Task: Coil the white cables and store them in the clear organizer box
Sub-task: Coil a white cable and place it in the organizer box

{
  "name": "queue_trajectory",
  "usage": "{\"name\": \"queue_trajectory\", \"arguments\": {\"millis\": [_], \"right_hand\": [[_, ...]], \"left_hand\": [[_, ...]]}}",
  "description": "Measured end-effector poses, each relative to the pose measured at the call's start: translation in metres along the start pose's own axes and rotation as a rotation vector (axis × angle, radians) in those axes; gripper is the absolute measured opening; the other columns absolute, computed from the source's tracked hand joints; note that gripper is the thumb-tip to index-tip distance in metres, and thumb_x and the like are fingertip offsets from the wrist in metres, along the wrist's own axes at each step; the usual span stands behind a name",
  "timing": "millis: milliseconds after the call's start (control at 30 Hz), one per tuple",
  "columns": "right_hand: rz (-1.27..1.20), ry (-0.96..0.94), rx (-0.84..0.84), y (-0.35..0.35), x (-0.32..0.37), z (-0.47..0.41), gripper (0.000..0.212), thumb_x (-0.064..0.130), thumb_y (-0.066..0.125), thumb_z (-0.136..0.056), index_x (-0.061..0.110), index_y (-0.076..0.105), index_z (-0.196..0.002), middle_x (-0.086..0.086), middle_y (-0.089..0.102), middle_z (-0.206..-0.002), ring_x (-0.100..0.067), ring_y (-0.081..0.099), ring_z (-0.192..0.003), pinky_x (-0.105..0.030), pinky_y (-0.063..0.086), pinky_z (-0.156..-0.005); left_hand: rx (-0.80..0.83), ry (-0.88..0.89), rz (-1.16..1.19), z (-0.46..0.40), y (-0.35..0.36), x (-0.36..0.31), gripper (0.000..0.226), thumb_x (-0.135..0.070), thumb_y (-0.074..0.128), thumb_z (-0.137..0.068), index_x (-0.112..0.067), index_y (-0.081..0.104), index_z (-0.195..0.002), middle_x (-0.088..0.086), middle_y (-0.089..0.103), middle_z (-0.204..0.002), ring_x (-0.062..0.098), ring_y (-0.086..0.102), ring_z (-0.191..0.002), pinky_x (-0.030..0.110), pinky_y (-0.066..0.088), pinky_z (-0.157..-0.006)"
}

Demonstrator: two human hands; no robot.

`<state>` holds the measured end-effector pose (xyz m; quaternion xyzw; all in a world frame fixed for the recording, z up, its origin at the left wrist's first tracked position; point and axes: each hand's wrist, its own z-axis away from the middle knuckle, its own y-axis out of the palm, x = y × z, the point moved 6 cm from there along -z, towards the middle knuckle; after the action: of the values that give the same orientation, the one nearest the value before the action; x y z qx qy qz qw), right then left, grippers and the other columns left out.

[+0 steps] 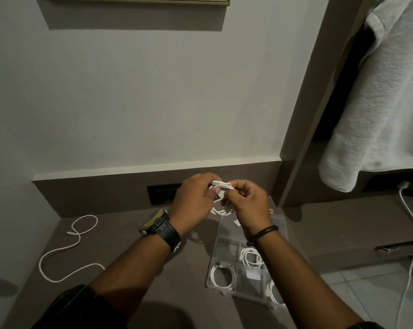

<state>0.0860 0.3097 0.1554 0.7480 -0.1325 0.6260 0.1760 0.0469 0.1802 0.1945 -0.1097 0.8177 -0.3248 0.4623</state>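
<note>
Holding a white cable bundle [221, 197] between them, the left hand [193, 200] and the right hand [247, 205] are raised above the brown desk [120, 238], close to the wall. Both hands are closed on this bundle: the left fingers pinch its upper part, where a white plug end shows, and the right fingers grip it from the other side, while the loops hang down below the hands. The left wrist carries a watch [157, 225] with a dark strap, and the right wrist a dark braided bracelet [262, 233]. Under the right forearm lies the clear organizer box [227, 243] on the desk, its lid open. One coiled cable [222, 277] sits in the near left compartment, a second coil [250, 256] in a middle compartment beside the forearm, and a third coil [273, 294] is partly hidden by the arm at the near right. On the left part of the desk a loose white cable [65, 252] lies uncoiled, well apart from the box. A grey towel [378, 103] hangs at the right.
</note>
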Motion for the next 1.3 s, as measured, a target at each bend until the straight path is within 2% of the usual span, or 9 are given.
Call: {"name": "queue_trajectory", "arguments": {"millis": [200, 400, 500, 667, 767, 967, 1067, 1200, 1300], "right_hand": [[-0.118, 0.127, -0.088, -0.009, -0.016, 0.007, 0.017, -0.004, 0.058, -0.078, 0.010, 0.067, -0.075, 0.000, 0.067, -0.057, -0.015, 0.059, -0.051, -0.026, 0.052, -0.049], [-0.337, 0.314, -0.041, -0.008, -0.033, 0.008, 0.020, 0.000, 0.050, -0.083, 0.013, 0.065, -0.084, -0.008, 0.070, -0.075, -0.020, 0.064, -0.067, -0.034, 0.053, -0.065], [-0.172, 0.366, 0.123, -0.015, -0.042, 0.008, 0.019, 0.007, 0.053, -0.082, 0.016, 0.069, -0.086, 0.000, 0.070, -0.068, -0.014, 0.061, -0.061, -0.028, 0.049, -0.057], [0.141, 0.384, 0.280, -0.040, -0.068, 0.007, 0.013, 0.010, 0.069, -0.080, 0.007, 0.067, -0.092, 0.008, 0.061, -0.054, -0.005, 0.046, -0.046, -0.019, 0.033, -0.042], [0.231, 0.429, 0.291, -0.047, -0.092, 0.008, 0.009, 0.005, 0.069, -0.080, 0.005, 0.065, -0.089, 0.009, 0.055, -0.047, -0.006, 0.046, -0.045, -0.016, 0.037, -0.040], [0.572, 0.481, 0.194, -0.058, -0.146, 0.007, 0.019, 0.010, 0.076, -0.075, 0.001, 0.065, -0.087, -0.005, 0.060, -0.065, -0.013, 0.054, -0.056, -0.016, 0.044, -0.049], [0.617, 0.501, 0.122, -0.061, -0.163, 0.010, 0.021, 0.012, 0.080, -0.070, 0.012, 0.060, -0.075, -0.006, 0.065, -0.071, -0.018, 0.060, -0.065, -0.018, 0.045, -0.054], [0.760, 0.425, 0.112, -0.056, -0.171, 0.008, 0.037, 0.009, 0.077, -0.069, 0.023, 0.047, -0.054, 0.002, 0.058, -0.061, -0.015, 0.054, -0.059, -0.018, 0.042, -0.053], [0.920, 0.322, 0.181, -0.047, -0.173, 0.008, 0.021, 0.004, 0.068, -0.076, 0.016, 0.057, -0.064, -0.010, 0.061, -0.079, -0.022, 0.057, -0.073, -0.016, 0.042, -0.061]], "left_hand": [[0.163, -0.157, 0.150, -0.002, 0.026, 0.013, 0.008, -0.015, 0.056, -0.091, -0.018, 0.060, -0.096, 0.007, 0.062, -0.088, 0.023, 0.061, -0.070, 0.035, 0.053, -0.062], [0.280, -0.191, 0.414, -0.003, 0.040, 0.032, 0.012, -0.015, 0.059, -0.090, -0.020, 0.066, -0.098, 0.002, 0.070, -0.087, 0.010, 0.066, -0.073, 0.024, 0.053, -0.064], [0.231, -0.143, 0.297, 0.002, 0.048, 0.043, 0.012, -0.017, 0.060, -0.089, -0.024, 0.067, -0.096, -0.003, 0.070, -0.085, 0.009, 0.066, -0.070, 0.022, 0.053, -0.060], [0.267, -0.215, 0.136, 0.020, 0.079, 0.067, 0.009, -0.028, 0.058, -0.087, -0.029, 0.067, -0.091, -0.001, 0.070, -0.080, 0.020, 0.064, -0.073, 0.043, 0.055, -0.069], [0.320, -0.336, 0.133, 0.029, 0.102, 0.083, 0.009, -0.024, 0.059, -0.087, -0.023, 0.068, -0.089, 0.002, 0.068, -0.076, 0.024, 0.064, -0.070, 0.046, 0.058, -0.067], [0.440, -0.478, 0.103, 0.038, 0.143, 0.114, 0.008, -0.018, 0.065, -0.082, -0.014, 0.071, -0.086, 0.014, 0.070, -0.085, 0.031, 0.067, -0.080, 0.048, 0.058, -0.074], [0.448, -0.434, -0.107, 0.038, 0.151, 0.125, 0.016, -0.029, 0.068, -0.077, -0.018, 0.069, -0.088, 0.005, 0.071, -0.090, 0.025, 0.064, -0.083, 0.037, 0.054, -0.078], [0.356, -0.274, -0.249, 0.038, 0.153, 0.128, 0.021, -0.028, 0.055, -0.074, -0.009, 0.063, -0.079, 0.015, 0.067, -0.075, 0.033, 0.058, -0.071, 0.034, 0.046, -0.060], [0.451, -0.070, -0.397, 0.039, 0.161, 0.130, 0.026, -0.019, 0.048, -0.087, -0.001, 0.061, -0.074, 0.020, 0.061, -0.080, 0.032, 0.058, -0.073, 0.036, 0.047, -0.063]]}}
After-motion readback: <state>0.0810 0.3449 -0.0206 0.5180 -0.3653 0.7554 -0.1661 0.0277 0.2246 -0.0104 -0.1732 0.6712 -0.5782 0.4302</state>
